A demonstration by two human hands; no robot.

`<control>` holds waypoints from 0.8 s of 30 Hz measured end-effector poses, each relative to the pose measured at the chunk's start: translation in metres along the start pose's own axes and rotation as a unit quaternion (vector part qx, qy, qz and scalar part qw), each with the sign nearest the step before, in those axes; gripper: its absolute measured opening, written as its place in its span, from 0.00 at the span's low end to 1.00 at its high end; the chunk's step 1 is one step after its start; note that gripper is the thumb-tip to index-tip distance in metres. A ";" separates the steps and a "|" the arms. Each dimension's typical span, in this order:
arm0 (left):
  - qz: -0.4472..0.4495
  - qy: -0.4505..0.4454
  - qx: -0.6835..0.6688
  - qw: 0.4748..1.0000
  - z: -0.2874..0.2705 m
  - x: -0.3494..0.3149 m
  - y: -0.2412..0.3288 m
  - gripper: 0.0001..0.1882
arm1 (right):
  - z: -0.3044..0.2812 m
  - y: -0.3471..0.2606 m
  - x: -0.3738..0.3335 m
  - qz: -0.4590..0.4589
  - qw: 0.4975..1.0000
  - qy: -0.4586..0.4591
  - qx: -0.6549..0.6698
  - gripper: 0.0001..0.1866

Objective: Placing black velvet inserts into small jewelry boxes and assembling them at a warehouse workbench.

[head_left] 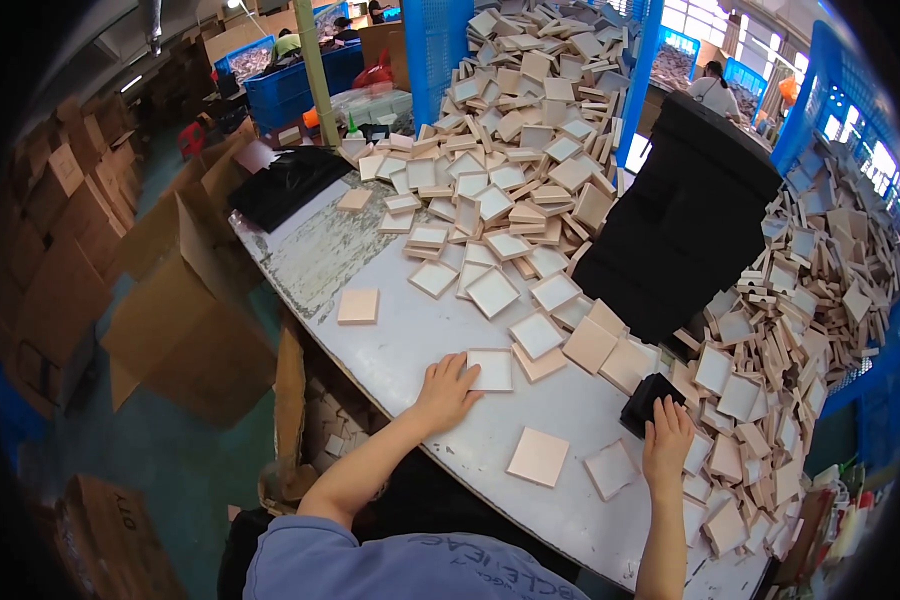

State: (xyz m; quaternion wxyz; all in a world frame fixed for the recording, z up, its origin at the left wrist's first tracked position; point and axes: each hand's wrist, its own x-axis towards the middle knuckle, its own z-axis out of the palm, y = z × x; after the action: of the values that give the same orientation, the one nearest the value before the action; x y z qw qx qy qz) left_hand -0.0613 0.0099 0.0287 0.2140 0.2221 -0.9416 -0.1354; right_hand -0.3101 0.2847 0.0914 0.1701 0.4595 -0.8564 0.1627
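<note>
My left hand (pixel 445 396) is closed at the left edge of a shallow, open box half (pixel 491 370) with a white inside, which lies on the table. To the right, my right hand (pixel 667 440) has its fingers bent over the near right edge of a small black square block (pixel 650 402), perhaps a stack of pads. Between my forearms lie a pale pink box half (pixel 538 457), closed face up, and an open one (pixel 611 469). Another pink box half (pixel 358 306) sits apart on the left.
A large heap of box halves (pixel 510 180) covers the far table; a second heap (pixel 780 340) rises at the right. Black sheets (pixel 680 210) stand between them. A black plastic bag (pixel 288 188) lies at the far left edge; a cardboard box (pixel 185 310) stands beside the table.
</note>
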 end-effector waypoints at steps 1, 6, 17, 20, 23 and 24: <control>-0.002 0.000 -0.001 1.000 0.000 0.002 -0.002 0.25 | 0.002 0.002 -0.001 -0.008 1.000 0.009 0.003 0.22; 0.098 0.052 -0.137 0.984 -0.012 0.007 0.017 0.10 | -0.012 0.003 0.012 0.028 0.996 -0.015 0.083 0.17; 0.226 -0.101 -0.226 0.942 0.021 -0.024 0.093 0.12 | -0.031 -0.032 0.004 0.029 0.961 0.239 0.139 0.09; 0.229 -0.107 -0.236 0.938 0.021 -0.026 0.096 0.16 | -0.020 -0.077 -0.022 -0.192 0.964 0.162 0.091 0.07; 0.195 -0.096 -0.283 0.934 0.027 -0.028 0.097 0.24 | 0.000 -0.088 -0.041 -0.239 0.964 0.041 0.109 0.08; 0.164 -0.081 -0.322 0.929 0.028 -0.031 0.098 0.28 | 0.000 -0.089 -0.046 -0.256 0.959 -0.007 0.124 0.07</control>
State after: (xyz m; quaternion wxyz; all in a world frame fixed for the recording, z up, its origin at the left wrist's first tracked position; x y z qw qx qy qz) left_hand -0.0845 0.1135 0.0279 0.2165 -0.0278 -0.8849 -0.4115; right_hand -0.2113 0.2715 0.0819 0.1413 0.6820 -0.6844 0.2156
